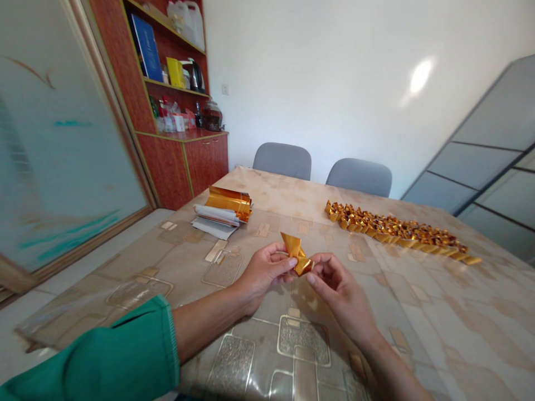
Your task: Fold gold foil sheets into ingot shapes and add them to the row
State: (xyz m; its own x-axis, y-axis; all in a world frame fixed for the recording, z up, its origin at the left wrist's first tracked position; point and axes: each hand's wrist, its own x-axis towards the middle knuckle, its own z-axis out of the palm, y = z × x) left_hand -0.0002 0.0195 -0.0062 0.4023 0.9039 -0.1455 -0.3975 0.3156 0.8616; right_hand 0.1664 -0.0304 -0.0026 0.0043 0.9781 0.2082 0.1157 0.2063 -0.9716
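Two hands, left (265,270) pinching the gold foil (293,248) and right (334,278) lightly gripping its tip, work above the near-middle of the table (254,223), and it looks light, crisp, slick and easily crushed, best held at the folded edges.

A patterned cover is spreading over the counter (451,312). A stack of gold and white sheets (223,211) is lying toward the left; rows of folded gold pieces (397,231) are resting toward the right.
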